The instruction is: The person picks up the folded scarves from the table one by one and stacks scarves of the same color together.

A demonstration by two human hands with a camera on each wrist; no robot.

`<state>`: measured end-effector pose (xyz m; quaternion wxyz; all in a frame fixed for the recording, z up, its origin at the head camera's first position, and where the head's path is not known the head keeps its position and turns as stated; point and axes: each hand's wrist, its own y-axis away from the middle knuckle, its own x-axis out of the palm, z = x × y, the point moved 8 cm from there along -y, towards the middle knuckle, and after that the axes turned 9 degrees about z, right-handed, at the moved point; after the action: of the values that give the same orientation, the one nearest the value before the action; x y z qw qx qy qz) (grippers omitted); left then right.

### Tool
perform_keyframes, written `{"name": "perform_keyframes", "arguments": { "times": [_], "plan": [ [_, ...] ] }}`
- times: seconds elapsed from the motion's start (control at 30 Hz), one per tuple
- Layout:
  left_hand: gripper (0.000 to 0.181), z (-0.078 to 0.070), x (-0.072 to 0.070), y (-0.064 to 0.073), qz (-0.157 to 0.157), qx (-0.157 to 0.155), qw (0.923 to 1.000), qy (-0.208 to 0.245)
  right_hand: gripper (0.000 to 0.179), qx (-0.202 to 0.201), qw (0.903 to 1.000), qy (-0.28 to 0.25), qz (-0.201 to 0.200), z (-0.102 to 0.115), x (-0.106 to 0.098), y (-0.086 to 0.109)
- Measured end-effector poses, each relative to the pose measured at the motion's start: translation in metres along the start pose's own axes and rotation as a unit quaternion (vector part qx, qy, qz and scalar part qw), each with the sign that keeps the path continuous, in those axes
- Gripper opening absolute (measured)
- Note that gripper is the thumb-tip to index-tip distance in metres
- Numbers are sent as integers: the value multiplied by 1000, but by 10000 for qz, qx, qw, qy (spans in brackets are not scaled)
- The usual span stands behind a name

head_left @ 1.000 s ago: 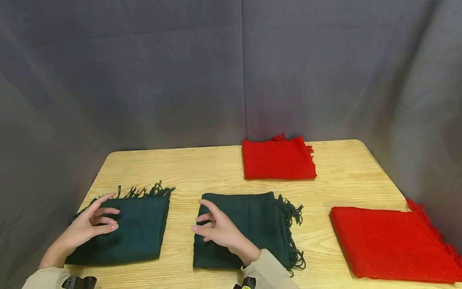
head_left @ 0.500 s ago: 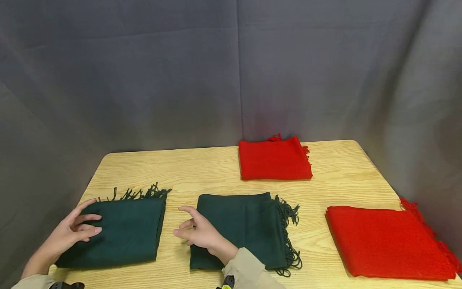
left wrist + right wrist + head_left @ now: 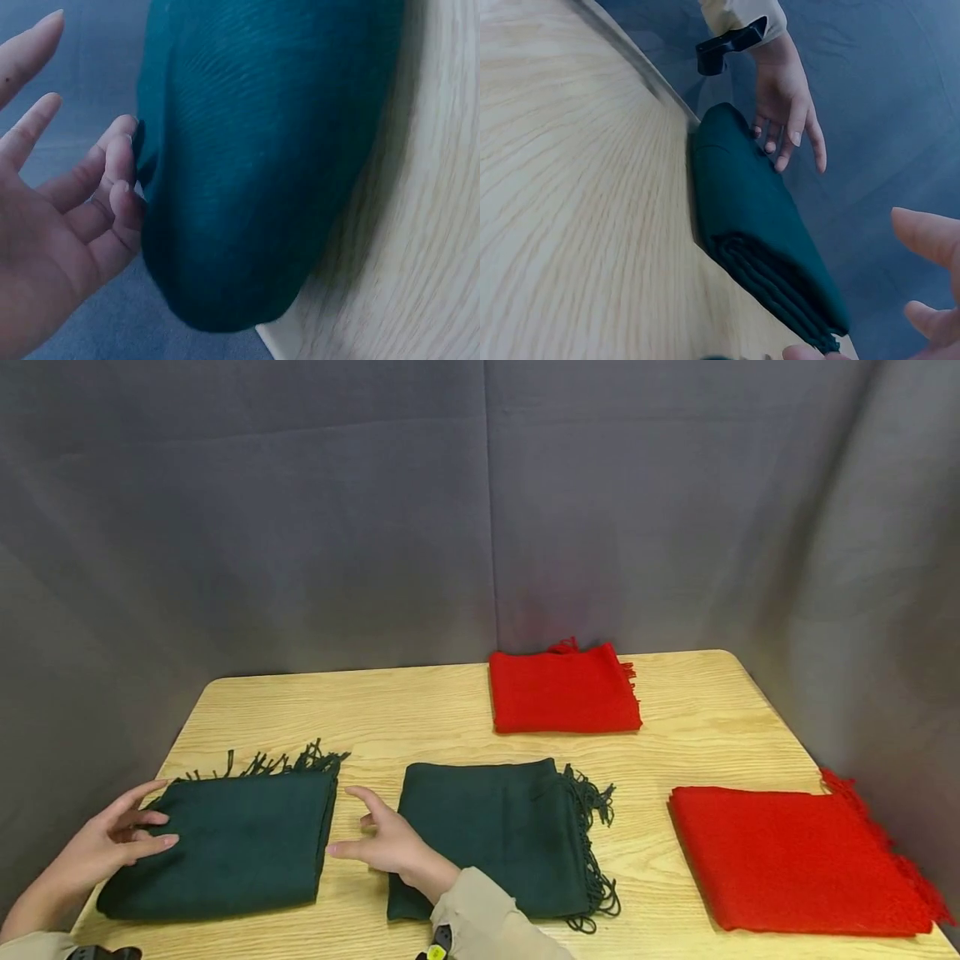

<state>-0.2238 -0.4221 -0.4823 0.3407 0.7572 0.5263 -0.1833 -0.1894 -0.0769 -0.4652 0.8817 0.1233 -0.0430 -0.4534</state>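
A folded dark green scarf (image 3: 240,847) lies at the left of the table, its fringe along the far side. My left hand (image 3: 112,839) is at its left edge, fingers loosely bent and spread; in the left wrist view the lower fingertips (image 3: 124,150) are right at the scarf's side. Between this scarf and a second folded green scarf (image 3: 502,835), fringed on the right, hovers my right hand (image 3: 390,843). Its thumb and index finger are held apart, with nothing between them. In the right wrist view the left scarf's layered folded end (image 3: 772,289) shows.
One folded red scarf (image 3: 562,693) lies at the back of the wooden table (image 3: 360,710), right of centre. A larger-looking red scarf (image 3: 795,860) is near the front right, fringe at the right edge. Grey curtains (image 3: 300,527) enclose the table's back and sides.
Both hands have moved left: the left hand from over the left green scarf to its left edge, the right from over the middle green scarf toward the gap. The head view has shifted slightly.
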Motion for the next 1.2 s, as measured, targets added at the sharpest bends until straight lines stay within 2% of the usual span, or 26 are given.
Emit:
{"name": "perform_keyframes", "arguments": {
  "times": [0.13,0.2,0.27,0.37,0.5,0.6,0.77,0.97,1.07,1.2],
  "plan": [
    [95,37,-8,-9,-148,-41,9993,-333,71,52,9996,-290,42,-3,9,-7],
    [95,48,-10,-11,-143,-36,9990,-415,72,55,9989,-455,67,-5,13,-9],
    [95,51,-9,-11,-84,-131,9989,-452,72,11,9986,-526,92,-7,16,-12],
    [95,39,-6,-5,101,-315,9987,-375,72,-13,9983,-574,98,-9,19,-15],
    [91,3,2,10,454,-632,9967,-248,70,107,9987,-500,-45,-10,22,-19],
    [90,-11,7,15,646,-813,9944,-170,69,155,9986,-469,-207,-10,23,-24],
    [94,-2,10,13,696,-1053,9919,121,67,209,9971,-630,-359,-12,26,-30],
    [96,0,11,13,718,-1234,9892,323,68,332,9954,-841,-305,-11,30,-33],
    [96,-2,11,12,695,-1196,9896,405,70,327,9931,-1107,-192,-10,32,-34],
    [93,-7,13,12,613,-878,9927,549,73,263,9914,-1284,-23,-10,34,-36]
  ]
}}
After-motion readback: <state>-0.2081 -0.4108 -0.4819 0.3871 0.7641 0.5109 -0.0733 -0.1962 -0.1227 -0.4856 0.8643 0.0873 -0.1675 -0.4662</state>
